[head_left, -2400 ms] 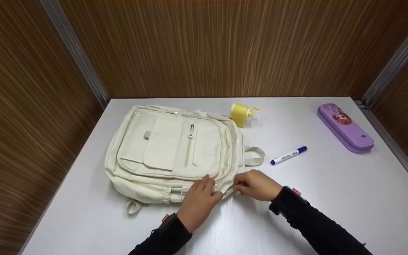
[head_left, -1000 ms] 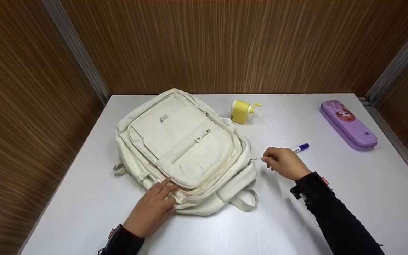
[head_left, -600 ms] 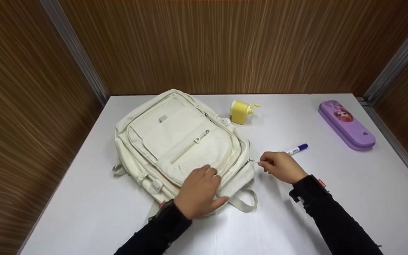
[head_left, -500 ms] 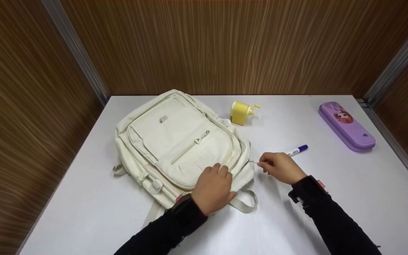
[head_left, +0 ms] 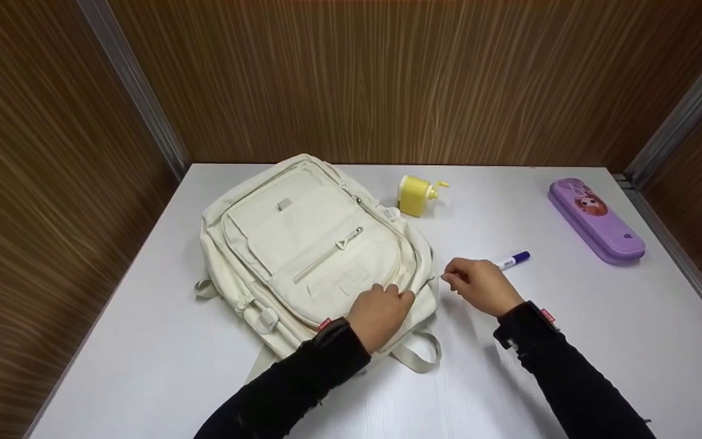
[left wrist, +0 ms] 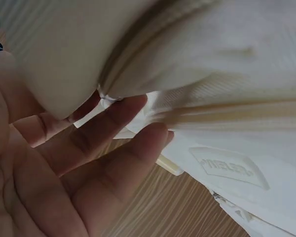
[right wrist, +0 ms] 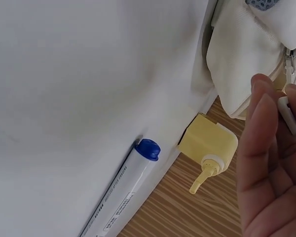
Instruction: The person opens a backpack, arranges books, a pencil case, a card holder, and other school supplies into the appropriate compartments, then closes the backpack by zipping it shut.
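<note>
Cream and bright accents are set against white and streaked brown.
The backpack (head_left: pixel 308 238) is coloured cream, marked by a grey tab (head_left: pixel 284 204) and a blue-grey mesh patch (right wrist: pixel 263 4) patterned with small cells. Its zip (right wrist: pixel 290 53) is finished in silver, its pull (right wrist: pixel 288 116) in white. The pen (right wrist: pixel 121 190) is coloured white, lettered in black and capped in blue. The sharpener (head_left: pixel 414 197) is coloured yellow and trimmed in white. The case (head_left: pixel 610 231) is coloured purple and decorated with an orange-haired figure (head_left: pixel 592 205). The sleeves (head_left: pixel 576 381) are seen in black, their wristbands (head_left: pixel 523 332) tagged in red. The table (head_left: pixel 479 225) is surfaced in white; the walls (head_left: pixel 351 85) are patterned in brown with paler streaks and edged by silver-grey strips (head_left: pixel 138 91).
</note>
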A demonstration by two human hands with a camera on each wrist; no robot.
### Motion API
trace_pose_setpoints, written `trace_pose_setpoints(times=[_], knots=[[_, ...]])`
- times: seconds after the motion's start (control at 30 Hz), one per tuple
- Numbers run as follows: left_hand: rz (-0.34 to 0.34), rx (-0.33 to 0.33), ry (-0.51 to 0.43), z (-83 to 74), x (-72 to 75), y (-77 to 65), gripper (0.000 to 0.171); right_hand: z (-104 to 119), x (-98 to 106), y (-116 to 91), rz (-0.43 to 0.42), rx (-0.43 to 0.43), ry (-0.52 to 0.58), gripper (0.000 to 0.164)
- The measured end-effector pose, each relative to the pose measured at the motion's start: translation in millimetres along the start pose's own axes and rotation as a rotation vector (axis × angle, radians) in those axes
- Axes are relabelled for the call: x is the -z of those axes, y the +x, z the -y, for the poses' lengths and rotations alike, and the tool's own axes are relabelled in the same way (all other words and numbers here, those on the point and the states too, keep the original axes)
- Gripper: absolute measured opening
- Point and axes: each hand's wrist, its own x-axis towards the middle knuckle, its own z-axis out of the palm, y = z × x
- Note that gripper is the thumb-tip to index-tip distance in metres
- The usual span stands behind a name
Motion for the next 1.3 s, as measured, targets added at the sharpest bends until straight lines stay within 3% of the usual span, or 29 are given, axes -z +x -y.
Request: trace_pose_setpoints(times=[0.27,0.67,1.0,1.3], knots=[[0.101,-0.111,-0.124,12.7,1.9,-16.2,0.014,-3.5,1.7,0.3,-0.065,-0.007,-0.037,0.009],[0.121,-0.259,-0.221,37.0,-1.3,-37.6,0.019,-13.7,1.9,1.8,-0.119,-0.058,-0.082,0.008],[0.162,-0.268,-0.213,46.7,2.5,-55.0,0.023,-17.6,-6.3,9.2,-0.094,-0.085,-0.07,0.01],[0.162,-0.262,-0.13,40.8,3.2,-54.5,0.019,-24.7,-7.6,43.1,-0.074,-0.025,-0.104,0.01]])
